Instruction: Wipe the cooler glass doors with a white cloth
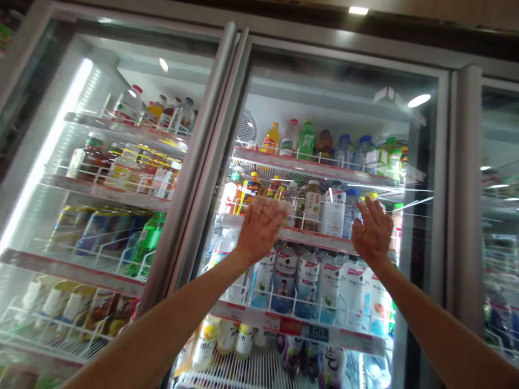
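My left hand presses a pale, crumpled cloth flat against the glass door of a drinks fridge. Much of the cloth is hidden under the fingers. Farther right, my right hand is at the same glass with its fingers spread and nothing in it. A ring shows on one of its fingers. Behind the pane, near both hands, stand rows of bottles, among them a white-labelled bottle and a brown tea-coloured bottle.
Left of a metal door frame is another glass door with shelves of bottles and cans. A third fridge section is at the right edge. A price tag sits on a lower shelf rail. Ceiling lights reflect in the glass.
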